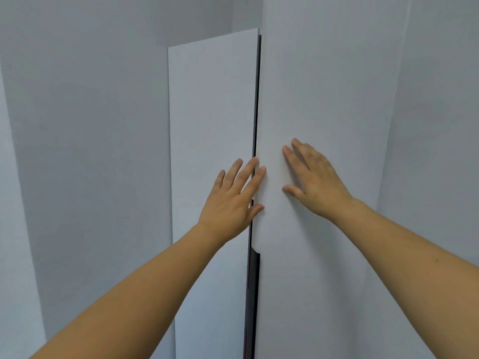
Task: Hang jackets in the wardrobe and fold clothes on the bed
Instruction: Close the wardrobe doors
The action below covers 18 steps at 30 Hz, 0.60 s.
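Wardrobe step: both hands, left (231, 200) and right (315, 181), lay flat, fingers straight, on the white doors (211, 120) flanking the dark gap (252, 294); next move likely needs an edge grip.

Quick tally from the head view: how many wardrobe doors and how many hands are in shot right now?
Wardrobe doors: 2, the left door and the right door, with a dark gap between them
Hands: 2, the left hand and the right hand, both flat
Total: 4
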### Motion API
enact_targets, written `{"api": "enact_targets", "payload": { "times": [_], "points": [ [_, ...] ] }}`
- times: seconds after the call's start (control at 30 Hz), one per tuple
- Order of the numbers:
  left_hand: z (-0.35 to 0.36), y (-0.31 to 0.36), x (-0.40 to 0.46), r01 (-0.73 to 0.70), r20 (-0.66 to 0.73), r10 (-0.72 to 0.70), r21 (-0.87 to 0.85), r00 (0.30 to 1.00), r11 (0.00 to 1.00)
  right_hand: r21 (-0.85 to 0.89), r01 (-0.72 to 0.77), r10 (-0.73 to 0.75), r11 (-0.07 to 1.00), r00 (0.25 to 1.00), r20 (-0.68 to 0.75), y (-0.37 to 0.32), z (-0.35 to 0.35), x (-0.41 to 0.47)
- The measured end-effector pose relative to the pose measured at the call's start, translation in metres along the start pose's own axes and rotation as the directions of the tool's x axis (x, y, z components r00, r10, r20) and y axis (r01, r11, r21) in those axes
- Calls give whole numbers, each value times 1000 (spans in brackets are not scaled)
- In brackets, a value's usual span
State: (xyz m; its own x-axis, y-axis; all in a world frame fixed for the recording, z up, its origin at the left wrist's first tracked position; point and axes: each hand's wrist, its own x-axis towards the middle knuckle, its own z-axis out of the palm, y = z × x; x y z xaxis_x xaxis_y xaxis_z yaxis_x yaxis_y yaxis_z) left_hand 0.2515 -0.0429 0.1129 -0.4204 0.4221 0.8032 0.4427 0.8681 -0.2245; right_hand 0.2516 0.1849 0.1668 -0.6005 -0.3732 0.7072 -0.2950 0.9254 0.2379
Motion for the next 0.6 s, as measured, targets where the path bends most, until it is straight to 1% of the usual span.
{"api": "enact_targets", "payload": {
  "times": [0.07,0.17,0.33,0.5,0.6],
  "points": [
    [21,-26,13,0,57,-4,70,998,998,-120,8,-2,993,999,53,2,20,18],
    [58,-55,30,25,126,-42,137,991,990,-211,-22,43,977,995,94,2,54,42],
    [114,-88,61,5,172,-26,121,985,993,-233,-74,99,970,990,98,7,101,75],
    [160,-108,88,-25,163,3,134,987,991,-288,-105,134,952,988,81,18,134,94],
    [182,-114,101,-26,172,7,109,985,994,-325,-124,156,938,985,74,25,148,103]
  ]
}}
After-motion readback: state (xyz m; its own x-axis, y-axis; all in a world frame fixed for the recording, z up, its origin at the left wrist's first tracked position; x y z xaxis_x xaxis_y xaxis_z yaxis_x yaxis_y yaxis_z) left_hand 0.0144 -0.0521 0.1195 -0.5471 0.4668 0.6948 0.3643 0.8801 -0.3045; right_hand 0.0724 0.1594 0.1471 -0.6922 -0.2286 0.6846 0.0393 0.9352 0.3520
